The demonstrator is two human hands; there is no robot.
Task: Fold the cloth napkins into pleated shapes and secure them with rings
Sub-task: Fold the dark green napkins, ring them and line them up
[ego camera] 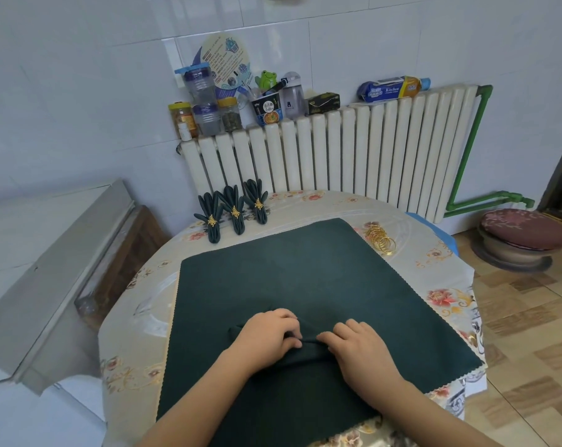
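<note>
Floral table [440, 259] | both hands [308, 341] pinch napkin [289, 272] pleat

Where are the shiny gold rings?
The gold rings lie in a pile on the table, far right, just off the green napkin's corner.

White-tiled room with a radiator behind the desk

Glossy white wall tiles [79, 75] cover the back and left walls, catching soft daylight. A cream ribbed radiator [353, 150] runs along the back wall, with a green pipe [466, 150] dropping down its right end and bending along the skirting. Jars, bottles, a round printed fan and a blue packet crowd the radiator's top. The round desk [434, 269] wears a floral plastic cover. To the left stands a steel-topped counter [63, 253] over wood. The floor [531, 350] is tan parquet-patterned; a cushioned round stool [524, 233] sits at right, near a dark doorway
</note>
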